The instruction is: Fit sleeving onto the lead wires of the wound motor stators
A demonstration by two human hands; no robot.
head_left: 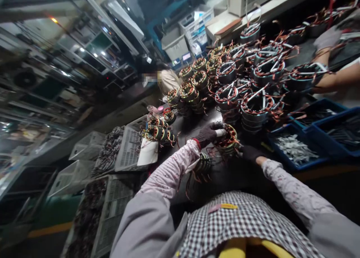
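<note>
A motor stator (231,147) with copper windings stands on the dark worktable in front of me. My left hand (207,135), in a dark glove with pale fingertips, grips its upper left rim. On the stator's right side, my right hand (250,153), also dark-gloved, has its fingers closed against the edge; the fingertips are partly hidden. Just below my left wrist, a smaller stack of stators (203,167) lies with loose wire leads hanging out. Behind the held stator rise stacked stators (254,111) with white sleeves on their leads.
Blue bins (320,160) at the right hold small white pieces (295,147) and dark strips. More stators (160,135) lie at the left beside a white crate (128,149). Across the table are a person in a light top (170,80) and, at far right, another person's gloved hand (327,38).
</note>
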